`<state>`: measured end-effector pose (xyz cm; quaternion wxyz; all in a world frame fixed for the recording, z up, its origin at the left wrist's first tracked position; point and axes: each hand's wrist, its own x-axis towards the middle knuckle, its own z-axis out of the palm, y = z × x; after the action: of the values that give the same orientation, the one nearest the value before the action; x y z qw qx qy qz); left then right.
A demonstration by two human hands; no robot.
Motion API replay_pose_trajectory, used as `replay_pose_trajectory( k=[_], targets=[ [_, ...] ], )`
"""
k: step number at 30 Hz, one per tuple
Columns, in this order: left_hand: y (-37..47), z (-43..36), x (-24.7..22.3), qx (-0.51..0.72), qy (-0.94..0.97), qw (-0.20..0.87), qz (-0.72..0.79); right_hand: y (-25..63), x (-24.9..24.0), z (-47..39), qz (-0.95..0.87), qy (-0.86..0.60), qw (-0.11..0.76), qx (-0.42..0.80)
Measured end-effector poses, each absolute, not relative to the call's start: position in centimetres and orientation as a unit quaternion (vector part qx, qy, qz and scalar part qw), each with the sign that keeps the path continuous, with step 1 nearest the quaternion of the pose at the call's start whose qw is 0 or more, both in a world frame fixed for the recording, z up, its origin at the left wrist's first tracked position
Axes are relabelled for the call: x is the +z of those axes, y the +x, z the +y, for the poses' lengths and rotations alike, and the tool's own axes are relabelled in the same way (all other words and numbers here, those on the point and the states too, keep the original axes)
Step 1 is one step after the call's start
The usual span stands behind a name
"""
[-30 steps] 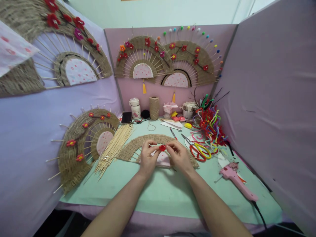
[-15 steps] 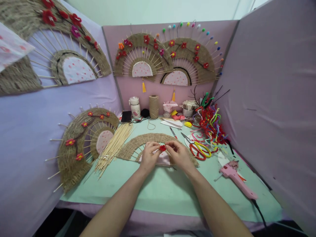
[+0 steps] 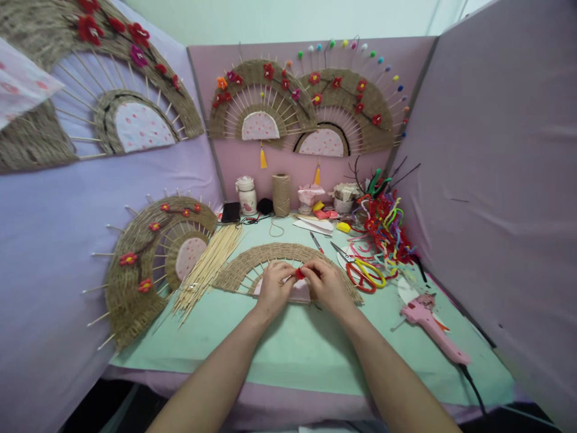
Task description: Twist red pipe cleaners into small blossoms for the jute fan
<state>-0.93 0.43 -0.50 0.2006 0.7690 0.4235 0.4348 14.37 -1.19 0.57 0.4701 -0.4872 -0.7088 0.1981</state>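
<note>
Between the fingertips of both hands is a small red pipe-cleaner flower [image 3: 299, 274], partly hidden by the fingers. My left hand [image 3: 276, 287] pinches it from the left, and my right hand [image 3: 328, 284] pinches it from the right. Both hands are over a half-round twine fan [image 3: 246, 260] lying flat on the table. The fan has thin stick ribs and a pale dotted half-circle of cloth [image 3: 301, 291] at its centre, partly covered by my hands.
Bamboo sticks [image 3: 210, 270] lie left of the fan. Scissors [image 3: 360, 273], a tangle of coloured pipe cleaners [image 3: 383, 219] and a pink glue gun [image 3: 433, 331] are to the right. A twine spool [image 3: 281, 195] stands behind. A finished fan [image 3: 135, 270] leans on the left wall.
The red flower has turned in my fingertips and shows less of its petals. My fingers have closed in around it, with both hands staying over the fan.
</note>
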Motion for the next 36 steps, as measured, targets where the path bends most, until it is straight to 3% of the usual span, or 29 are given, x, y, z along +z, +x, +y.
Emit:
replay_pose_trajectory(
  k=[5,13,21,31,36],
  targets=[
    [-1.1,0.6,-0.2,0.403,0.774,0.248,0.42,14.6,0.1,-0.7,-0.703,-0.455,0.489,0.244],
    [-0.9,0.4,0.1,0.382,0.778,0.271,0.418,14.4,0.2,-1.0,-0.725,-0.46,0.466,0.213],
    [-1.6,1.1,-0.1,0.572,0.629,0.36,0.385,14.7,0.8,-0.9,-0.64,-0.466,0.513,0.332],
    [-1.4,0.7,0.0,0.569,0.652,0.319,0.386,13.8,1.1,-1.6,-0.663,-0.435,0.554,0.254],
    [-1.2,0.8,-0.2,0.554,0.7,0.217,0.396,13.8,0.8,-1.4,-0.641,-0.47,0.532,0.291]
  ],
)
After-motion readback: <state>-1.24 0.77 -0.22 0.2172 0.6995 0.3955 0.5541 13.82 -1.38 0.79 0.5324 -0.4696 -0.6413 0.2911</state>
